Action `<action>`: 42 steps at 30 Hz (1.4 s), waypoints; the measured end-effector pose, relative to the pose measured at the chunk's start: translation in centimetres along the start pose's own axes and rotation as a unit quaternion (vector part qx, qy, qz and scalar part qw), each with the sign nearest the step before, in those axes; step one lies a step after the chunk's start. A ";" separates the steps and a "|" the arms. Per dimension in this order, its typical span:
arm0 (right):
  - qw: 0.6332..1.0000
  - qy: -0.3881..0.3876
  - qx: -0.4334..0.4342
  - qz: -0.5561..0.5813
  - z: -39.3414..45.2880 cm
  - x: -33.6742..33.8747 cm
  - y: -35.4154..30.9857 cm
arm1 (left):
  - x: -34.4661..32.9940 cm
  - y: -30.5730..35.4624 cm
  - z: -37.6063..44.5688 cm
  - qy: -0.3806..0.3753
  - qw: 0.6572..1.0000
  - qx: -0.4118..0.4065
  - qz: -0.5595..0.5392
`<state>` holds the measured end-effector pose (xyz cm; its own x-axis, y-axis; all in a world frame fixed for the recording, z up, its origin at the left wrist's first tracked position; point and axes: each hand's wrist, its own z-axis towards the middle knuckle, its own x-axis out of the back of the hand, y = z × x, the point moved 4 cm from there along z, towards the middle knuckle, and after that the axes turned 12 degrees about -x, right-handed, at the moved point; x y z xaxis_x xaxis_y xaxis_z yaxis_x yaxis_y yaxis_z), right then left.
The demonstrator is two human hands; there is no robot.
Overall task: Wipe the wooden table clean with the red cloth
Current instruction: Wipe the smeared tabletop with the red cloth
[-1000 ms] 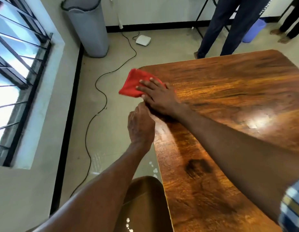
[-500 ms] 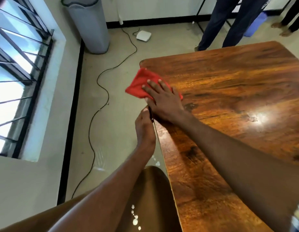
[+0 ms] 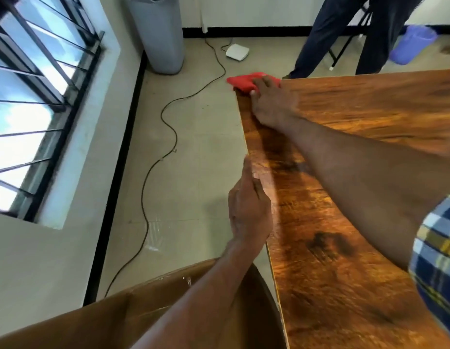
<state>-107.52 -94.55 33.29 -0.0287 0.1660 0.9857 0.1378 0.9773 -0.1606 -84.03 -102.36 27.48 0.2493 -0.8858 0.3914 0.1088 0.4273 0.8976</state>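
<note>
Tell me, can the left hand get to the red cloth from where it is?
Probably yes: the left hand rests at the table edge, nothing between it and the red cloth at the far corner, under the right hand.

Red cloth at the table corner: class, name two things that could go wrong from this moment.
1. The red cloth already hangs past the far corner of the wooden table under the right hand; one more push may drop it to the floor.
2. The left hand rests at the table's edge, so crumbs swept that way might miss it and land by the black cable.
</note>
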 end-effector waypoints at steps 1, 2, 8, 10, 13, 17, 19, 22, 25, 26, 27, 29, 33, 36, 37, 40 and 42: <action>0.999 0.015 -0.033 0.014 0.2 0.3 1.1 | -0.1 -0.1 0.0 -0.002 1.000 -0.002 -0.005; 0.997 0.022 -0.064 0.029 0.2 0.6 2.2 | -0.2 -0.2 0.0 -0.007 1.000 -0.005 -0.010; 0.999 -0.017 -0.021 0.029 -3.2 -0.1 2.4 | 0.2 -0.4 -0.1 0.019 0.999 0.007 -0.029; 0.997 -0.038 0.061 0.013 -4.7 -0.4 1.3 | 0.0 -0.4 -0.1 0.016 0.999 0.019 -0.033; 0.992 -0.055 0.117 0.009 -7.8 -0.9 2.1 | 0.2 -0.1 0.1 0.023 0.999 0.024 -0.011; 0.998 -0.013 0.039 0.053 -13.3 -1.2 6.8 | 0.3 0.3 0.2 0.026 0.999 0.033 -0.008; 0.998 -0.002 -0.005 0.065 -17.0 -1.2 8.3 | 0.5 0.8 -0.5 0.037 0.996 0.062 -0.061; 0.998 -0.005 -0.015 0.063 -24.0 -1.2 8.9 | 1.5 1.7 -2.7 0.054 0.981 0.108 -0.154; 0.997 -0.031 0.009 0.069 -32.0 -1.5 9.6 | 3.5 2.7 -5.7 0.044 0.966 0.153 -0.205; 0.997 -0.033 0.015 0.073 -34.7 -1.5 9.9 | 4.2 3.3 -7.0 0.038 0.963 0.166 -0.209; 0.996 -0.031 0.018 0.079 -37.6 -1.5 10.4 | 5.1 4.2 -8.5 0.028 0.961 0.177 -0.209; 0.995 -0.029 0.024 0.095 -43.0 -1.6 11.5 | 6.4 5.5 -11.8 0.000 0.960 0.194 -0.201; 0.993 -0.023 -0.001 0.114 -55.1 -1.8 13.6 | 9.1 7.3 -20.0 -0.098 0.978 0.161 -0.085; 0.991 -0.008 -0.021 0.129 -63.0 -1.6 15.2 | 10.3 8.2 -27.0 -0.182 0.972 0.136 -0.052; 0.991 -0.009 -0.033 0.132 -65.5 -1.5 15.8 | 10.6 8.8 -29.4 -0.202 0.969 0.128 -0.054; 0.985 -0.012 -0.085 0.150 -73.1 -1.5 17.3 | 11.5 10.6 -36.6 -0.249 0.958 0.132 -0.058; 0.980 0.004 -0.111 0.166 -78.2 -1.5 18.0 | 11.9 11.5 -41.3 -0.286 0.941 0.169 -0.067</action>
<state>-27.62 -87.51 32.89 0.0627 0.4679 0.8816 0.3507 0.8166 -0.4584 -40.10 -100.53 34.13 -0.3141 -0.9215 0.2284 -0.2346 0.3085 0.9218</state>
